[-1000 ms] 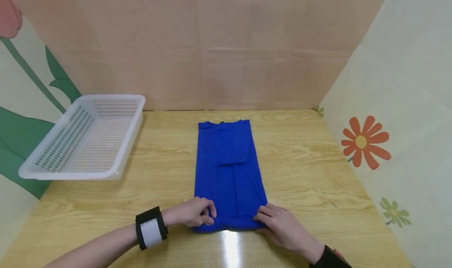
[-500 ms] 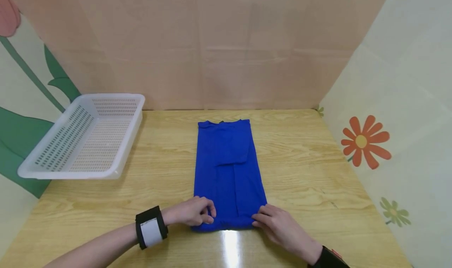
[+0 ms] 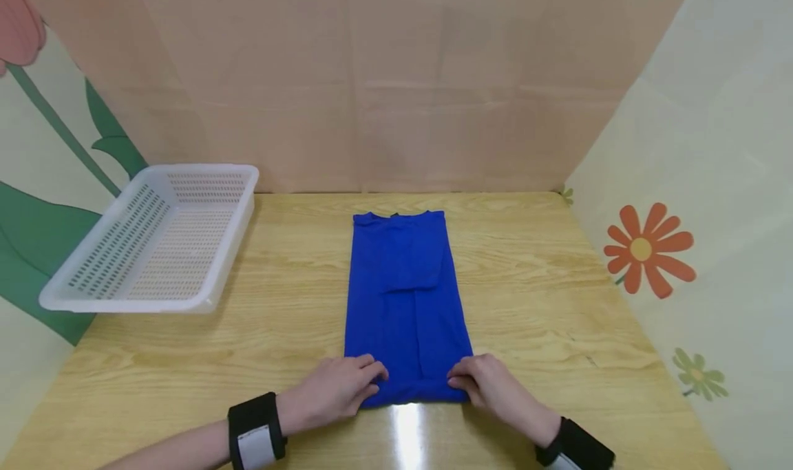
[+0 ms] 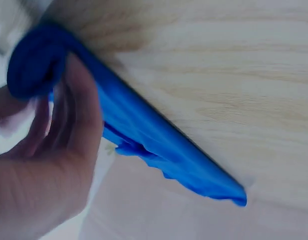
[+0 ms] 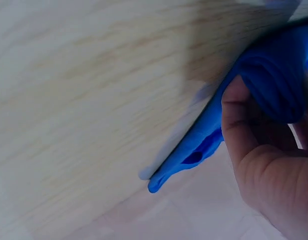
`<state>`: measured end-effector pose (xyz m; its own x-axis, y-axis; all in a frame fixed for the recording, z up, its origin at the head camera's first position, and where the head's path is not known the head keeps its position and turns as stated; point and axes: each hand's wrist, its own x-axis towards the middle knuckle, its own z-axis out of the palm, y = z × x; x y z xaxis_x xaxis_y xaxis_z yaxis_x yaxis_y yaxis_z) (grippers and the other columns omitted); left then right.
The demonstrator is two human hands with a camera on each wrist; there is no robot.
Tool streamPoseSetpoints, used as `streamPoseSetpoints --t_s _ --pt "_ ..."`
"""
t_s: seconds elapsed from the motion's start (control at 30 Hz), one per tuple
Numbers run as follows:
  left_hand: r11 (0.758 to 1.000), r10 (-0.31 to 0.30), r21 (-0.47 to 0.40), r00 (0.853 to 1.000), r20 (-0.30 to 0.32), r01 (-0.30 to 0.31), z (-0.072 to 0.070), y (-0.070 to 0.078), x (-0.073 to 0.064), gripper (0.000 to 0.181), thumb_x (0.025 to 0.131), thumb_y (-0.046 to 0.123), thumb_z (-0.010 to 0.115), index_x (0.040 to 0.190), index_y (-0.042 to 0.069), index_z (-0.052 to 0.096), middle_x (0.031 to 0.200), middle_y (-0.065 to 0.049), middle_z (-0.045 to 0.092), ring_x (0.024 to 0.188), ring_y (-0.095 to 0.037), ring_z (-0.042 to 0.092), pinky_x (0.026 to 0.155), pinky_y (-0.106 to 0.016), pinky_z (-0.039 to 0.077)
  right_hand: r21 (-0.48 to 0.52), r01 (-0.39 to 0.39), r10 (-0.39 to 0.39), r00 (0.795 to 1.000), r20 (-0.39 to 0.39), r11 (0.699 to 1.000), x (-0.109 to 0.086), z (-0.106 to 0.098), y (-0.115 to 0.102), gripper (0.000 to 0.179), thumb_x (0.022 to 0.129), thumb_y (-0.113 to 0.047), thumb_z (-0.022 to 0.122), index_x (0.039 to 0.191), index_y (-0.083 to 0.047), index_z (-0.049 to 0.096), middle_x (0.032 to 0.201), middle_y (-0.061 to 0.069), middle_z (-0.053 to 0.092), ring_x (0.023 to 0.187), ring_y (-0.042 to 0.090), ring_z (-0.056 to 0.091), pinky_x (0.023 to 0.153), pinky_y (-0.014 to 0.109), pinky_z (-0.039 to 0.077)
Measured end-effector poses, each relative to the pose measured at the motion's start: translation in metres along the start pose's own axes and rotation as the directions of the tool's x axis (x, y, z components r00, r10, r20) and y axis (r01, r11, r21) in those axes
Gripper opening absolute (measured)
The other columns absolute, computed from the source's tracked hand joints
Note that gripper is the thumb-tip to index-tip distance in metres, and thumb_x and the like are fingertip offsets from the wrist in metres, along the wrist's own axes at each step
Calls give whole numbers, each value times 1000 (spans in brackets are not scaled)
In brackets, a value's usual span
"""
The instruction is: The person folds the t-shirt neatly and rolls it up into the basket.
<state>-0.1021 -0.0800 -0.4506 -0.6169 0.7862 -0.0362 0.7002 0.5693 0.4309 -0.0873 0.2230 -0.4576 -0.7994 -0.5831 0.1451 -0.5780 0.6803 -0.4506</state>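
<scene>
A blue T-shirt (image 3: 403,305), folded into a long narrow strip, lies flat on the table with its near end turned into a roll (image 3: 418,389). My left hand (image 3: 331,392) holds the left end of that roll; in the left wrist view the coil (image 4: 36,62) sits between thumb and curled fingers. At the other end, my right hand (image 3: 495,391) grips the roll, its fingers (image 5: 238,120) on the far side of the rolled cloth (image 5: 273,85). A folded flap (image 3: 409,267) shows across the shirt's upper half. Parts of the thumbs are hidden by cloth.
A white perforated plastic basket (image 3: 217,277) stands at the back left of the wooden table (image 3: 533,284). A pinkish sheet (image 3: 396,78) rises behind the table's far edge. Flower-patterned panels (image 3: 681,146) flank both sides.
My left hand has shifted to the right and from resting at the shirt's corner now holds the rolled end. The right hand keeps its place on the roll. The view has shifted slightly.
</scene>
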Motion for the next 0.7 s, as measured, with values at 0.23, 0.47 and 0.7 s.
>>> streamPoseSetpoints --t_s 0.23,0.47,0.7 --pt "882 311 421 932 -185 -211 14 -2 -5 25 97 37 64 114 23 75 108 6 71 97 -10 66 82 -26 55 35 -105 103 993 49 994 2 -3 1 8 88 -6 75 87 -12 70 80 -6 68 72 0 59 64 22 52" --pt "857 315 471 936 -154 -211 20 -3 -6 31 96 42 65 117 22 73 103 7 69 86 -7 65 69 -19 52 11 -82 82 996 -18 997 0 0 1 15 85 -4 77 81 -15 67 76 -9 62 69 -2 53 61 21 47" --pt "911 246 379 951 -187 -161 21 -3 -5 21 97 32 67 111 19 74 97 8 69 84 -6 65 64 -17 49 -69 -67 63 996 -59 995 -2 3 -3 12 84 -2 77 81 -13 71 78 -9 57 72 0 51 63 21 49"
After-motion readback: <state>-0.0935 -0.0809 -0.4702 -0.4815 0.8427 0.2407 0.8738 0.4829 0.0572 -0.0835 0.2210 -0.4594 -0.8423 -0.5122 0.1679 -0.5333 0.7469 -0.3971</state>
